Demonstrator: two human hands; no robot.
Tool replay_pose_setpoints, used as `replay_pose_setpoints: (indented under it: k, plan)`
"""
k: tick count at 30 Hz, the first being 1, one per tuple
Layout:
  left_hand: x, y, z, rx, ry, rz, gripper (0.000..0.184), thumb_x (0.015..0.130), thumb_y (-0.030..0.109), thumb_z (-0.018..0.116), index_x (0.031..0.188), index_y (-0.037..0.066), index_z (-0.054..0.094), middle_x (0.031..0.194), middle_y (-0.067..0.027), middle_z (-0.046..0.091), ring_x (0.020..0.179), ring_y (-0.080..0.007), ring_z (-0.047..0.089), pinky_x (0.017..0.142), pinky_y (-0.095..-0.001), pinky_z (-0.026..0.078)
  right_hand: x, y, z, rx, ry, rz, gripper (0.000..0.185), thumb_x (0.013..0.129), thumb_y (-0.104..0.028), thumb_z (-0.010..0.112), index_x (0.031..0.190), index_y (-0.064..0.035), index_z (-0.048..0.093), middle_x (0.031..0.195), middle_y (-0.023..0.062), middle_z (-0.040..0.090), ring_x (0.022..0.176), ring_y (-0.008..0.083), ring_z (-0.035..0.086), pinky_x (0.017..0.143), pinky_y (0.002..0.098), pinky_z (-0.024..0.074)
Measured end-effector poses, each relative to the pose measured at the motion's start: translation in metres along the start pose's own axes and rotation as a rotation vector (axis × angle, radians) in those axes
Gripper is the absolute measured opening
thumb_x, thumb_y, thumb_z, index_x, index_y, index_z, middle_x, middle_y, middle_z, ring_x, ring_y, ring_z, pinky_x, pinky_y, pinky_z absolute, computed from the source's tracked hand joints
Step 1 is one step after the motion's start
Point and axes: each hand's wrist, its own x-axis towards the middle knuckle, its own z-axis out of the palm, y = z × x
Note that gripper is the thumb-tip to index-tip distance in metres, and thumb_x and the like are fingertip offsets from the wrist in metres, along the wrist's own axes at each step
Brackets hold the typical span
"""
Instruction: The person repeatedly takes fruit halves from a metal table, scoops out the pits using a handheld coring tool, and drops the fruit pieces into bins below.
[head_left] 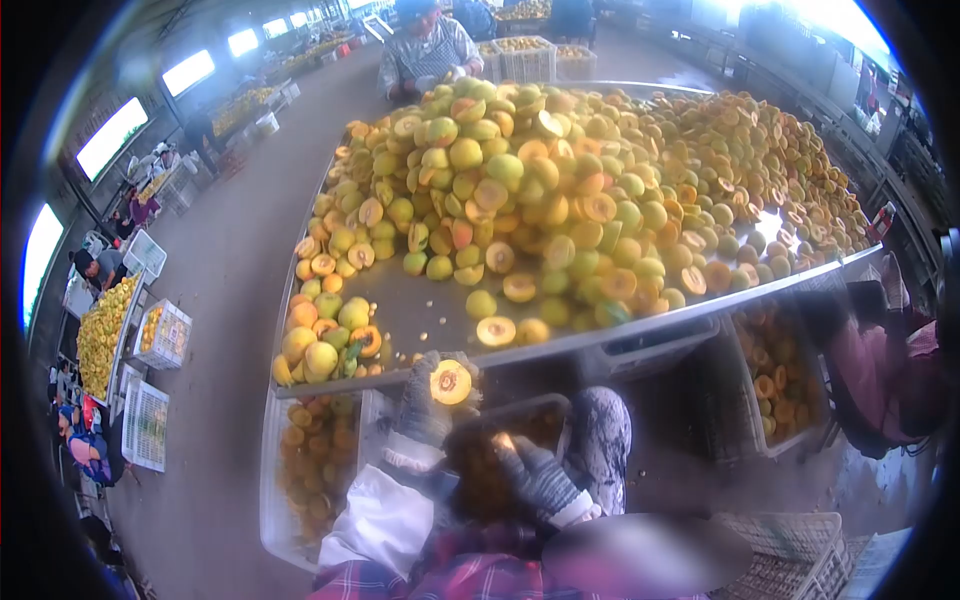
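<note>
The gloved left hand (424,408) grips a halved stone fruit (451,382), cut face up so its centre shows, by the table's (420,308) near edge. The right hand (537,478) half-curls below, contents unclear; a fruit crate (271,490) sits within reach.

The halved fruit (451,382), round and yellow, is held in the left hand (424,408). Its cut face is turned toward the camera, showing yellow flesh around a brown centre. It sits just off the worktop's (405,300) near edge, toward the near left corner.
</note>
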Motion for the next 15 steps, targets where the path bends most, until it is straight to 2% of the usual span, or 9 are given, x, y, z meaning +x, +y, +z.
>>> replay_pose_setpoints:
  k: [1,3,5,7,9,10,12,13,15]
  plan:
    - [-0.009,-0.007,0.0,-0.218,0.102,-0.034,0.041,0.095,0.04,0.05,0.109,0.002,0.061,0.089,-0.0156,0.067,0.066,-0.0237,0.064,0.055,-0.0351,0.055,-0.001,-0.011,0.002,0.207,0.021,-0.013,0.032,0.099,-0.018,0.045,0.123,0.0004,0.054,0.113,0.0215,0.06,0.103,0.0363,0.06,0.089,0.0419,0.0475]
    - [-0.02,-0.017,-0.011,-0.302,-0.034,-0.156,0.047,0.096,0.046,0.047,0.106,0.002,0.062,0.091,-0.0166,0.068,0.068,-0.0239,0.064,0.056,-0.0328,0.055,0.003,-0.019,0.003,0.412,0.05,-0.016,0.033,0.098,-0.017,0.043,0.124,0.0021,0.053,0.111,0.0222,0.06,0.101,0.0377,0.06,0.088,0.0425,0.0476]
    - [-0.032,-0.033,-0.008,-0.266,0.058,-0.011,0.046,0.096,0.044,0.048,0.105,0.001,0.062,0.093,-0.017,0.067,0.07,-0.0233,0.065,0.06,-0.0323,0.055,0.008,-0.015,0.007,-0.014,-0.084,0.124,0.032,0.102,-0.024,0.04,0.124,-0.0048,0.054,0.119,0.0211,0.058,0.098,0.0371,0.062,0.084,0.0422,0.0492]
    - [-0.047,-0.031,-0.002,-0.276,0.084,-0.043,0.044,0.095,0.042,0.051,0.105,0.001,0.062,0.095,-0.0162,0.067,0.076,-0.0225,0.065,0.062,-0.0316,0.055,0.002,-0.019,0.015,0.163,-0.039,0.163,0.033,0.103,-0.028,0.038,0.122,-0.0075,0.055,0.116,0.0199,0.06,0.098,0.0381,0.061,0.084,0.0421,0.0486]
    - [-0.058,-0.025,0.004,-0.033,0.057,-0.027,0.036,0.094,0.034,0.053,0.105,0.001,0.062,0.094,-0.0134,0.065,0.082,-0.0218,0.064,0.065,-0.0323,0.055,0.005,-0.004,0.021,-0.429,0.047,-0.231,0.036,0.096,-0.014,0.043,0.128,0.0015,0.051,0.105,0.0217,0.06,0.095,0.0378,0.059,0.079,0.0452,0.0477]
    - [-0.061,-0.032,0.006,-0.032,0.054,-0.033,0.036,0.094,0.034,0.053,0.105,0.001,0.062,0.094,-0.0134,0.065,0.082,-0.0218,0.064,0.065,-0.0323,0.055,0.003,-0.003,0.024,-0.43,0.05,-0.226,0.036,0.096,-0.014,0.043,0.128,0.0015,0.051,0.105,0.0217,0.06,0.095,0.0378,0.059,0.079,0.0452,0.0477]
    - [-0.068,-0.056,0.016,0.493,0.219,0.618,0.03,0.09,0.033,0.054,0.098,0.004,0.061,0.087,-0.0106,0.063,0.079,-0.0219,0.061,0.066,-0.0353,0.054,0.005,-0.006,0.029,-0.299,0.095,-0.123,0.036,0.096,-0.014,0.043,0.128,0.0004,0.05,0.098,0.0206,0.061,0.091,0.037,0.06,0.077,0.0448,0.0485]
    - [-0.072,-0.057,0.027,0.492,0.216,0.615,0.03,0.09,0.033,0.054,0.098,0.004,0.061,0.087,-0.0106,0.063,0.079,-0.0219,0.061,0.066,-0.0353,0.054,0.008,-0.007,0.032,-0.3,0.096,-0.12,0.036,0.096,-0.014,0.043,0.128,0.0004,0.05,0.098,0.0206,0.061,0.091,0.037,0.06,0.077,0.0448,0.0485]
    - [-0.081,-0.052,0.044,0.195,0.395,0.316,0.033,0.088,0.04,0.055,0.093,0.007,0.06,0.08,-0.0087,0.06,0.071,-0.0222,0.058,0.065,-0.0384,0.052,0.013,-0.007,0.038,0.121,0.029,0.288,0.035,0.095,-0.015,0.045,0.127,-0.0012,0.051,0.093,0.0226,0.061,0.085,0.0381,0.061,0.072,0.0461,0.0488]
